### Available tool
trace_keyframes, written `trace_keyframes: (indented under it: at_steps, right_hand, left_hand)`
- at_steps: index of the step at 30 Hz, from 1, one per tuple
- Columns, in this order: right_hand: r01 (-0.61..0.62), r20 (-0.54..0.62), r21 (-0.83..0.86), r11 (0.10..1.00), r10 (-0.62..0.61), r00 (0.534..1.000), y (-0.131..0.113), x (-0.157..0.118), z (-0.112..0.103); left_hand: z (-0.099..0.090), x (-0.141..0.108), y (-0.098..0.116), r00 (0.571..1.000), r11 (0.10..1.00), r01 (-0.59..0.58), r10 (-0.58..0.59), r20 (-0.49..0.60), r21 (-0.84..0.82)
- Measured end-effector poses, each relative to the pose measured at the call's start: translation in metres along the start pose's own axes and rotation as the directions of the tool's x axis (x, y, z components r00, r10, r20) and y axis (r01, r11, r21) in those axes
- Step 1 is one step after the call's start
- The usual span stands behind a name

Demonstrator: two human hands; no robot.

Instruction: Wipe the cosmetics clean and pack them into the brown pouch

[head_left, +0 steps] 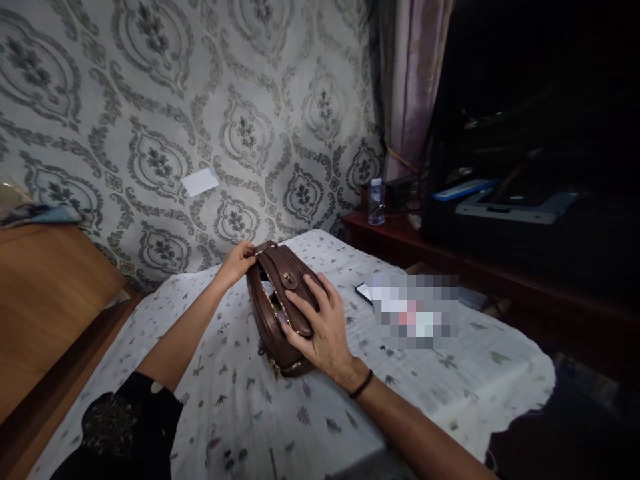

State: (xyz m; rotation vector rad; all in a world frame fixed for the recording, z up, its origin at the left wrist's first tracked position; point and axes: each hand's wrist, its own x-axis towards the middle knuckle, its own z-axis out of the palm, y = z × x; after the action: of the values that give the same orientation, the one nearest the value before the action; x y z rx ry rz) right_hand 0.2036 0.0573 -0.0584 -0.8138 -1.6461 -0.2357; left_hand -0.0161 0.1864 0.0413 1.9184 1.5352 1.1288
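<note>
A brown leather bag (268, 320) lies on the bed with its long zip opening partly undone. Gold zip teeth edge the gap, and some light and dark contents show inside, too little to name. At the far end of the bag, my left hand (237, 265) is closed on the leather by the end of the zip; its fingertips are partly hidden. My right hand (323, 330) rests over the front panel with fingers spread, its thumb by the opening's edge. Between those fingers and the far end sits a small metal clasp (287, 277).
A phone (364, 292) lies right of the bag, beside a blurred-out patch. A water bottle (377, 201) stands on the dark red table (357, 223) by the curtain. To the left is a wooden board (55, 287). The patterned wall closes off the bed's far side.
</note>
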Motion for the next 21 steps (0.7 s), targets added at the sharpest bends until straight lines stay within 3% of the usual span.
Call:
trace_keyframes:
  at_steps: [5, 13, 21]
  right_hand:
    - [0.008, -0.006, -0.001, 1.000, -0.008, 1.000, 0.000, 0.001, -0.001]
    - [0.029, -0.012, 0.001, 1.000, -0.029, 0.999, 0.001, 0.001, -0.002]
    - [0.031, 0.000, 0.043, 0.999, -0.031, 1.000, 0.002, 0.000, -0.004]
  left_hand:
    - [-0.007, -0.001, 0.001, 0.995, 0.998, -0.049, 0.052, -0.088, 0.040]
    - [0.001, -0.023, 0.010, 0.962, 0.972, -0.178, 0.204, -0.181, 0.152]
    - [-0.002, -0.050, 0.032, 0.961, 0.932, -0.209, 0.252, -0.115, 0.297]
